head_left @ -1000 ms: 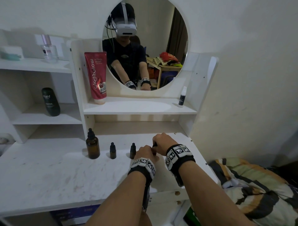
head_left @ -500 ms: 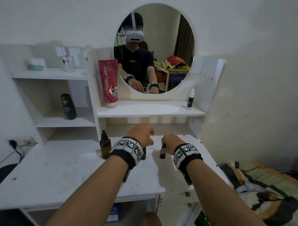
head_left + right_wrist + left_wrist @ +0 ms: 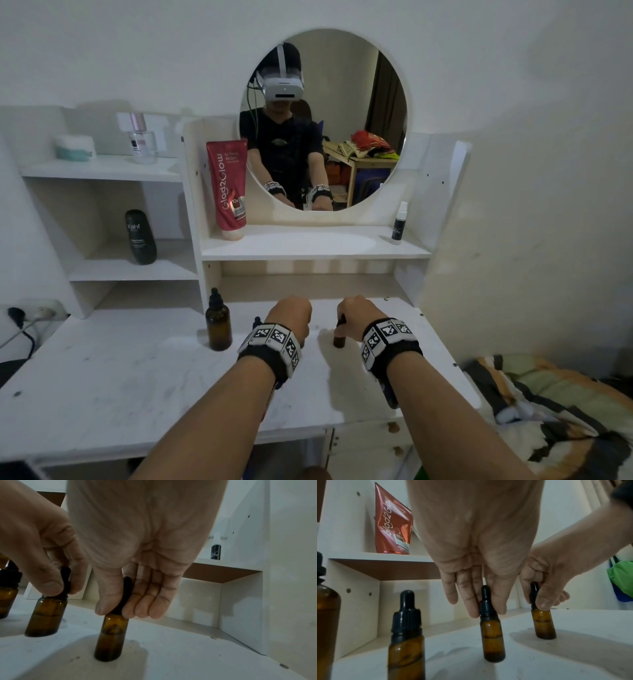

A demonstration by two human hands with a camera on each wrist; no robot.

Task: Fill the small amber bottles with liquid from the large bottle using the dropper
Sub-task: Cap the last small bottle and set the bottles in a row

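three small amber glass bottles w/ black dropper caps stand upright in a row on the white bench (image 3: 102,370). right one (image 3: 112,637) has the right hand (image 3: 142,555) on it: thumb + fingers pinch its black dropper cap (image 3: 126,588). middle one (image 3: 493,637) sits under the left hand (image 3: 481,547), thumb and fingers closed round its cap. left small bottle (image 3: 406,647) stands free, near the camera in the left wrist view. liquid shows part way up the middle and right bottles. the large amber glass bottle w/ black dropper top (image 3: 218,327) stands just left of the row, upright, untouched. on the shelf above: red tube (image 3: 227,186) at left, small black-and-white spray bottle (image 3: 399,224) at right, round mirror (image 3: 342,85) behind.
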